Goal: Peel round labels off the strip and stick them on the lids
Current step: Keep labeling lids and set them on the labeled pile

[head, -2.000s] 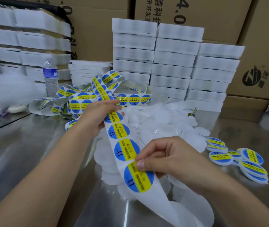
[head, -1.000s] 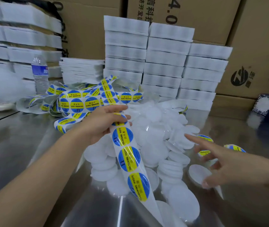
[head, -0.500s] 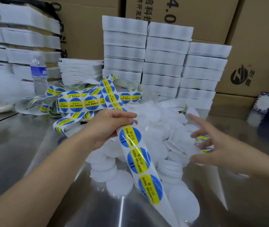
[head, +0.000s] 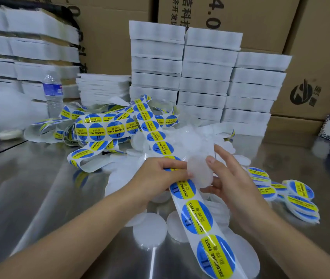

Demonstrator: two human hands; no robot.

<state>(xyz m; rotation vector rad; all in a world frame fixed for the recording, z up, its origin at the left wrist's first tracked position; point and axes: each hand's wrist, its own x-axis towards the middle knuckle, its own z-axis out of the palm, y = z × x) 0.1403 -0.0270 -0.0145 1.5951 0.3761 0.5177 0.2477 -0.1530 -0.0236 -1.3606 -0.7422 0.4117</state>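
We find open room on the shiny steel table (head: 29, 188) at the left, plus a smaller bare patch at far right (behind the stacked labelled lids (head: 298, 195)). Ahead, a heap of translucent white round plastic lids (head: 192, 137) and a tangled white strip of blue-and-yellow round labels (head: 99, 128) fill the middle; stacked white foam boxes (head: 206, 77) wall off the back, and a clear plastic water bottle (head: 53, 91) stands at back left.

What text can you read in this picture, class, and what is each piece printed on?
"SOLDERING PASTE", "助焊膏", "II": labels.
"4.0", "信科": box.
Print on the bottle: too blurred to read.
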